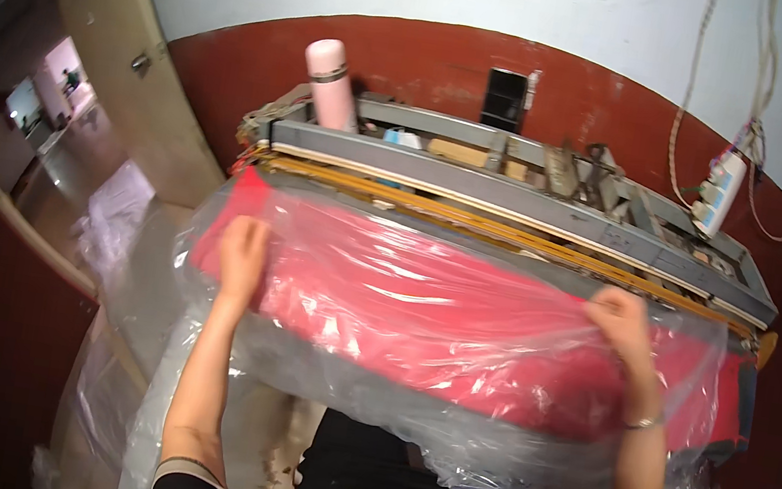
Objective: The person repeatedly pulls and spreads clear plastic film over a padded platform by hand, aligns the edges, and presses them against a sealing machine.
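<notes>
Across the grey padded surface (325,348) in front of me lies red fabric (494,366), spread wide from left to right. A transparent plastic sheet (394,291) covers most of it, wrinkled and shiny, and hangs over the front edge. My left hand (244,251) is closed on the sheet near its left side, fingers pinched together. My right hand (619,317) also pinches the sheet, towards the right side near the back. A red corner of the fabric (250,185) shows at the back left.
Behind the fabric runs a grey metal frame (479,197) with yellow bars (504,233). A pink bottle (331,84) stands on its left end. A white power strip (719,194) hangs at right on cords. An open door (126,53) and bundled plastic (118,209) are at left.
</notes>
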A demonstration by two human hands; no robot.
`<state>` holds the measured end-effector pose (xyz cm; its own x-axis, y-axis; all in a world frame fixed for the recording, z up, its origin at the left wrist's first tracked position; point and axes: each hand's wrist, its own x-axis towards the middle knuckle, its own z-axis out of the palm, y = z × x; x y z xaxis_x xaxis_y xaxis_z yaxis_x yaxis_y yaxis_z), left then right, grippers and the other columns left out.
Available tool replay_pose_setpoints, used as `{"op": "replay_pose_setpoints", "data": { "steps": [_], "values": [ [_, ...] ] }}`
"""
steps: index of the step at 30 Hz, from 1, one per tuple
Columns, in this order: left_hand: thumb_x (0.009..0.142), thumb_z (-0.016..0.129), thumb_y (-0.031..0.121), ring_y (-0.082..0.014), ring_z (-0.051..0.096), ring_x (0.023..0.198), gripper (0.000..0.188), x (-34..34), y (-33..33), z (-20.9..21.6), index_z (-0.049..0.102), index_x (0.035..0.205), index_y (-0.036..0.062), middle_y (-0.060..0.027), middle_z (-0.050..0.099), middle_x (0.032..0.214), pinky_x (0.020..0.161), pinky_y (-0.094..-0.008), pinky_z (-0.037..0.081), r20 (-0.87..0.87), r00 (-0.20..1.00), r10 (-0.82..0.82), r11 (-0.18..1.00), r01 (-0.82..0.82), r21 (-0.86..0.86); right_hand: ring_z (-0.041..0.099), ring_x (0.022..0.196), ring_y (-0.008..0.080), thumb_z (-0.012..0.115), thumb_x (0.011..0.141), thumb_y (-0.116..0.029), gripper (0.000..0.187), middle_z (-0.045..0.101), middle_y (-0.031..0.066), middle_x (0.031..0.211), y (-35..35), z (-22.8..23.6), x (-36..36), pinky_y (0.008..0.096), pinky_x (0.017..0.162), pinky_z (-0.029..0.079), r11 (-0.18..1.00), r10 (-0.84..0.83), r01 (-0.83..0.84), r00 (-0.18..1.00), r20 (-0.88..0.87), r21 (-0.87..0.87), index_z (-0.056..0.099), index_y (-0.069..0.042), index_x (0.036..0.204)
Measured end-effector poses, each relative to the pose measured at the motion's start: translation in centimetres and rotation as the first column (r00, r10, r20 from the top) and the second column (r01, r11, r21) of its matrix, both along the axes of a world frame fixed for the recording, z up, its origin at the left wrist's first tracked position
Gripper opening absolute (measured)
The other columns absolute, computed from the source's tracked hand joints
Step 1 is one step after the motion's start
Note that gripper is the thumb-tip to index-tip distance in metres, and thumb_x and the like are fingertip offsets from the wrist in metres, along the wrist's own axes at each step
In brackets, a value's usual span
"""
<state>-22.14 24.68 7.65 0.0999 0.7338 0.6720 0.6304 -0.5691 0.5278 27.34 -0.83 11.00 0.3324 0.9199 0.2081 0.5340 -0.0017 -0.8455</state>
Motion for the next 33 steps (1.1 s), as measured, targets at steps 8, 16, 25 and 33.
{"op": "replay_pose_setpoints", "data": {
  "steps": [8,16,25,33],
  "values": [
    [0.080,0.062,0.039,-0.0394,0.023,0.133,0.067,3.1,-9.5,-1.1,0.042,0.130,0.0003,-0.0196,0.033,0.141,0.106,-0.0529,0.020,-0.566,0.731,-0.382,0.919,0.232,-0.319,0.031,0.059,0.0054,0.067,0.080,-0.010,0.024,0.035,-0.0063,0.062,-21.7,-6.8,17.8,0.0230,0.051,0.028,0.772,-0.627,0.617,0.704,0.334,0.149,0.048,-0.003,0.067],
    [0.082,0.057,0.049,-0.0358,0.015,0.137,0.080,4.6,-6.4,-0.6,0.029,0.137,-0.0020,-0.0183,0.023,0.146,0.108,-0.0512,0.016,-0.573,0.721,-0.389,0.916,0.238,-0.321,0.029,0.060,0.0053,0.065,0.082,-0.010,0.026,0.032,-0.0065,0.064,-27.7,-8.9,21.7,0.0225,0.052,0.026,0.735,-0.677,0.660,0.698,0.232,0.157,0.044,-0.006,0.067],
    [0.080,0.063,0.023,-0.0335,0.057,0.097,0.028,7.7,-0.5,0.3,0.063,0.095,-0.0005,-0.0160,0.064,0.098,0.083,-0.0394,0.046,-0.320,0.861,-0.396,0.918,0.368,-0.147,0.029,0.060,0.0044,0.066,0.082,-0.012,0.024,0.033,-0.0076,0.064,-29.4,-9.2,22.7,0.0213,0.052,0.025,0.709,-0.706,0.682,0.682,0.191,0.183,0.048,-0.006,0.068],
    [0.070,0.068,0.009,-0.0378,0.058,0.086,0.025,9.5,6.0,-2.4,0.062,0.092,-0.0008,-0.0204,0.059,0.089,0.076,-0.0414,0.047,-0.083,0.996,0.029,0.998,-0.034,-0.053,0.029,0.060,0.0020,0.066,0.083,-0.013,0.023,0.035,-0.0099,0.065,-31.0,-9.8,23.5,0.0194,0.052,0.023,0.675,-0.734,0.711,0.673,0.090,0.197,0.050,-0.008,0.068]
  ]
}}
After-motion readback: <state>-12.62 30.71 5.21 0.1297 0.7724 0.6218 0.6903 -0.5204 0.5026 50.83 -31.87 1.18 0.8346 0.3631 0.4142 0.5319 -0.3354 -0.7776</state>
